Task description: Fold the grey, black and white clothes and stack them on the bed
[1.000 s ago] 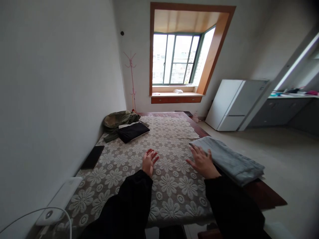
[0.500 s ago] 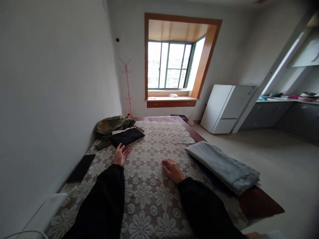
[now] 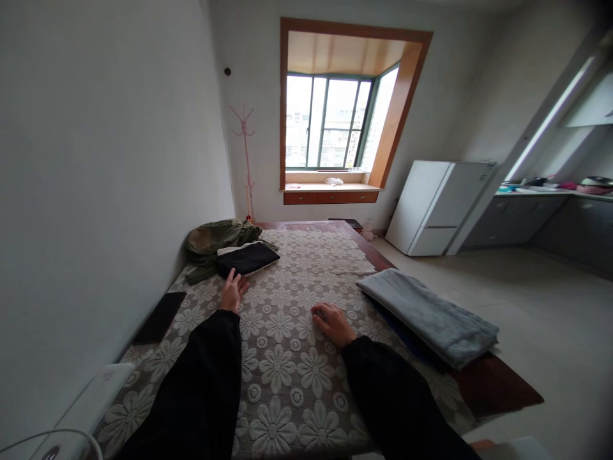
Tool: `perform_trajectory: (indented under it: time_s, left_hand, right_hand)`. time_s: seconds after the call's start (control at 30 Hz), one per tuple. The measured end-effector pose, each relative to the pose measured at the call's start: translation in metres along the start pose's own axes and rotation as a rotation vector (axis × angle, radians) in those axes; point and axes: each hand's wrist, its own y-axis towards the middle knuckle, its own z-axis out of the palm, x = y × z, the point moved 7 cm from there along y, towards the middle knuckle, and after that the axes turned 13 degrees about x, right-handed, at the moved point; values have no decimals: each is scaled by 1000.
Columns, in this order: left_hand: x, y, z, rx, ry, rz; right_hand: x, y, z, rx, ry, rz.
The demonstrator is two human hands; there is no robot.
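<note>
My left hand (image 3: pixel 233 292) is at the front edge of a folded black garment (image 3: pixel 249 259), its fingers apart and holding nothing; whether the fingertips touch the cloth I cannot tell. Behind that garment lies a crumpled olive-green garment (image 3: pixel 211 237) against the wall. My right hand (image 3: pixel 334 324) rests palm down on the flowered tablecloth (image 3: pixel 276 367), loosely bent and with nothing in it. To its right a folded pair of grey jeans (image 3: pixel 426 313) sits on top of a dark blue cloth (image 3: pixel 405 342), at the table's right side.
A flat black object (image 3: pixel 160 317) lies along the left wall. Nearer me is a white device (image 3: pixel 81 409) with a white cable. The table's bare reddish wood (image 3: pixel 498 386) shows at the right corner. Farther off stand a pink coat rack (image 3: pixel 246 160) and a white fridge (image 3: pixel 433 207).
My left hand has turned more palm down and moved slightly towards the black garment. My right hand stays on the tablecloth. The view has shifted a little.
</note>
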Motion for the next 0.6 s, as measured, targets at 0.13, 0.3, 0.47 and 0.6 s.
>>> perform_trajectory:
  time_s: [0.13,0.3,0.47,0.6]
  left_hand:
    - [-26,-11,22,15,77,82]
    - [-70,-87,90,274,323,261]
    - [-33,-248,140,656,588,215]
    - [43,-342,127,813,715,-23]
  right_hand:
    - [-1,-1,-2,-22,14,-3]
    - [10,-1,-10,-36,138,-26]
    - [51,-19,5,290,772,-76]
    - [90,-68,20,521,1096,-52]
